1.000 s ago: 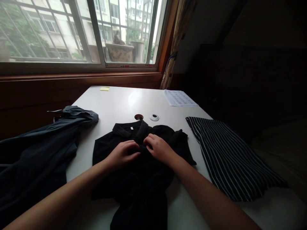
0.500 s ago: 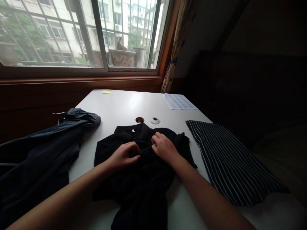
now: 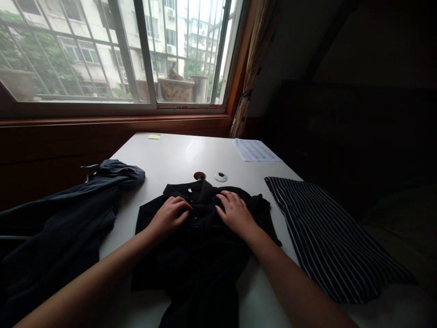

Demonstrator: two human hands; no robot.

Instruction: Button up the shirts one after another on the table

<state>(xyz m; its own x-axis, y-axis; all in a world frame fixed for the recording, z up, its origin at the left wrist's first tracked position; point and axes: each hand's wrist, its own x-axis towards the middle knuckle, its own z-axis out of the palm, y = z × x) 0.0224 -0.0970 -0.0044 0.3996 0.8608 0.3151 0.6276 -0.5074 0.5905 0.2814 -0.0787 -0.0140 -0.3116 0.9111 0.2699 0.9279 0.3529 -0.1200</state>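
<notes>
- black shirt [image 3: 205, 250], front up on the white counter [image 3: 164, 157]
- collar [image 3: 205, 191] at the far end, pale label [image 3: 190, 190] inside
- small buttons [image 3: 195, 217] showing, lower part rumpled

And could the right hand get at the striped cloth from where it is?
Probably yes. The right hand is at the black shirt, with just part of that shirt and a strip of table between; I see nothing standing in front of the striped cloth.
</notes>
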